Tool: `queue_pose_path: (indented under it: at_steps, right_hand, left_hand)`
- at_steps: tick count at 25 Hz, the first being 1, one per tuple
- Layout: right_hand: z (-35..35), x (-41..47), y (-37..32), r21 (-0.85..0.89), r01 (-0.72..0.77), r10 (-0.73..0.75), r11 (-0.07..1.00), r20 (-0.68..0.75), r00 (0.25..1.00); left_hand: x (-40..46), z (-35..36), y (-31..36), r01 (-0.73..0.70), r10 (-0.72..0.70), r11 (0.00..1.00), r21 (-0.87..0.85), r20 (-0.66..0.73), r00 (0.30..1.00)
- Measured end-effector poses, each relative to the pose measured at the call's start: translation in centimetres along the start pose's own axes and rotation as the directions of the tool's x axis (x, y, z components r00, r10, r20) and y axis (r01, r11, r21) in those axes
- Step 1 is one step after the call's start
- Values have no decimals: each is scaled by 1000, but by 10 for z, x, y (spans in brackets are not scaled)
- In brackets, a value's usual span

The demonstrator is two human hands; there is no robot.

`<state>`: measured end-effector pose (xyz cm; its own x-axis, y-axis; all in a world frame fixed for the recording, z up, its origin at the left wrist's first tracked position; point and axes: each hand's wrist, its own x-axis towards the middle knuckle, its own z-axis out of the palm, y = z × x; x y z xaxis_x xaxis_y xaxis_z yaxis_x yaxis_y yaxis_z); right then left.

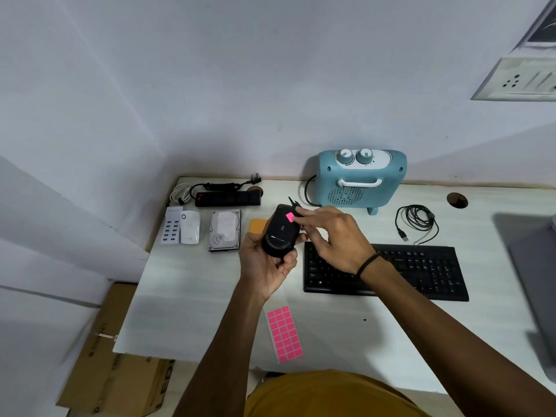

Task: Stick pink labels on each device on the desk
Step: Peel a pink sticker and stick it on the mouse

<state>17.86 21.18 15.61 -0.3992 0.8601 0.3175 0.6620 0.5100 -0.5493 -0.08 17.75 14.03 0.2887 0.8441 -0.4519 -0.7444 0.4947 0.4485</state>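
Mustard-yellow shirt (331,395) at 6 o'clock, closest to the lens, both bare forearms reaching up from it over the white desk (192,284). Sheet of pink labels (285,334) flat on the desk just beyond the shirt, between the two arms. Left hand (267,263) raised above the desk near centre, grip curled round a black mouse (278,231), thumb on its near right edge. Right hand (334,236) at 3 o'clock of the mouse, fingers mostly straight, forefinger tip touching a single pink label (290,217) on the far end of the mouse, nothing clasped; dark band on that wrist. Black keyboard (421,272) under and at 3 o'clock of the right hand. Hard drive (225,230) at 9 o'clock of the mouse, then a white adapter (190,227) and a white multi-port charger (170,230) side by side further out. Black power strip (227,198) at 11 o'clock along the wall. Blue fan heater (361,179) at 1 o'clock against the wall. Coiled USB cable (416,221) at 2 o'clock. Orange pad (257,225) partly hidden behind the mouse. Cardboard box (114,371) on the floor at 8 o'clock
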Motion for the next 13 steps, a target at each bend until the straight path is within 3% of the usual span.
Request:
queue_pose_path:
  at_steps: [2, 5, 8, 13]
  right_hand:
    - [-1, 3, -4, 4, -1, 1, 1000, -19, 1000]
    - [0, 3, -7, -132, 99, -98, 986, 14, 995]
    - [2, 5, -7, -243, 108, -97, 964, 56, 994]
    - [14, 2, -16, -290, 95, -70, 952, 94, 993]
  left_hand:
    - [0, 0, 3, 0, 0, 1000, 14, 1, 1000]
    - [0, -1, 7, -5, 5, 998, 57, 5, 1000]
    - [3, -3, 9, -2, 1, 996, 89, 9, 1000]
    - [3, -4, 11, -31, 30, 999, -19, -61, 998]
